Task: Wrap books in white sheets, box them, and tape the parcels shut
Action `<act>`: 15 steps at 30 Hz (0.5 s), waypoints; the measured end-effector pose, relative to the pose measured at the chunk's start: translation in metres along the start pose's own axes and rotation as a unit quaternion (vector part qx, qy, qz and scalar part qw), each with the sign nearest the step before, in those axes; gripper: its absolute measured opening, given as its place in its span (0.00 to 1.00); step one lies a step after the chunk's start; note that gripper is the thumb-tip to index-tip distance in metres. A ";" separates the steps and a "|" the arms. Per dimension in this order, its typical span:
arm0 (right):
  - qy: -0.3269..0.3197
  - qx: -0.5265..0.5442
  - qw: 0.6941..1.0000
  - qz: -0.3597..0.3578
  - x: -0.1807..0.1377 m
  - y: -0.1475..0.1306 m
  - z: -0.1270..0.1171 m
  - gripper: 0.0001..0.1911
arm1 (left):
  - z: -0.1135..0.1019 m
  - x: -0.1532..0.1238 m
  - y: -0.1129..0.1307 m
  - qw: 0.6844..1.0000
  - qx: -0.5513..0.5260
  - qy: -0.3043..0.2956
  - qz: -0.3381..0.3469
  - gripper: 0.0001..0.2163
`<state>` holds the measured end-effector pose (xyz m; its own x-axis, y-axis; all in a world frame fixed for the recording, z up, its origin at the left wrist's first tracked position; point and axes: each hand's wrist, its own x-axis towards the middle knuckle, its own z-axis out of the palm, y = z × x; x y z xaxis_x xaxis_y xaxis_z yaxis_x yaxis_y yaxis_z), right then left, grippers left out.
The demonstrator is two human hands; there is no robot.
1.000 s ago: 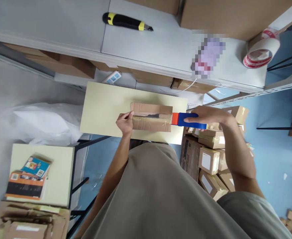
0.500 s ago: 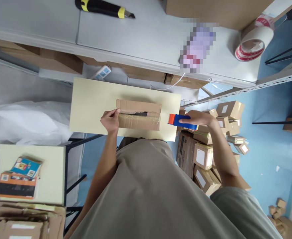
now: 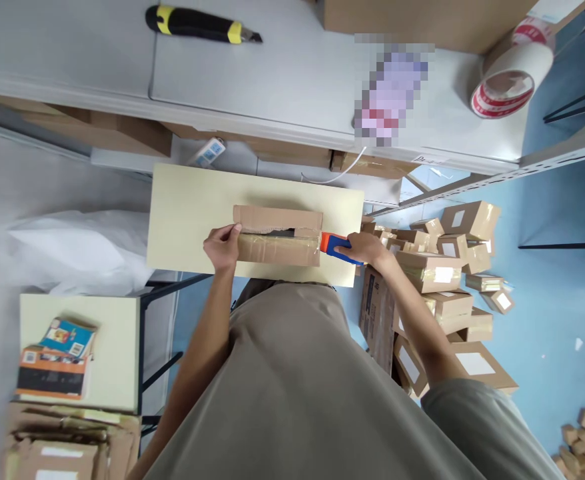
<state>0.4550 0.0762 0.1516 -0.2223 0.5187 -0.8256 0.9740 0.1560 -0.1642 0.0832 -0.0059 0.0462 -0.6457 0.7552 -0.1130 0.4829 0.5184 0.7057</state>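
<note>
A long, narrow cardboard box [image 3: 278,249] lies on the pale yellow board [image 3: 187,200] in front of me. Its far flap [image 3: 280,217] stands back, and a dark gap shows along the torn middle seam. My left hand [image 3: 222,247] grips the box's left end, with the thumb on top near the seam. In my right hand [image 3: 366,249] is a blue tape dispenser [image 3: 340,247] with an orange head, held level. Its head meets the right end of the box by the seam; whether tape sticks there I cannot tell.
On the grey shelf [image 3: 282,77] beyond lie a utility knife [image 3: 200,25], a blurred phone [image 3: 392,93] and a tape roll [image 3: 512,83]. Several cardboard boxes [image 3: 435,270] are piled on the floor to the right. A side table [image 3: 115,353] holds blue and orange packages [image 3: 55,370].
My right hand has moved left with the tape dispenser, bringing its orange head from beyond the box to its right end. My left hand stays at the left end.
</note>
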 end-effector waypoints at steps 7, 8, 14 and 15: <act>0.098 0.030 0.990 0.094 0.008 -0.031 0.047 0.25 | 0.001 0.001 -0.005 1.000 -0.006 -0.007 -0.007 0.14; 0.113 0.068 0.985 0.113 0.007 -0.029 0.052 0.26 | 0.001 0.001 -0.006 1.000 -0.011 -0.009 -0.008 0.15; 0.238 0.348 0.899 0.116 0.004 -0.040 0.074 0.40 | -0.002 0.002 -0.009 0.997 -0.054 -0.056 0.001 0.16; 0.246 0.375 0.888 0.104 0.005 -0.048 0.076 0.42 | -0.004 0.003 -0.010 0.996 -0.055 -0.067 0.007 0.16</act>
<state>0.4107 0.0075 0.1148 0.1540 0.8040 -0.5743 0.7107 -0.4939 -0.5010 0.0743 -0.0104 0.0413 -0.5513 0.8124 -0.1900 0.4191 0.4666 0.7789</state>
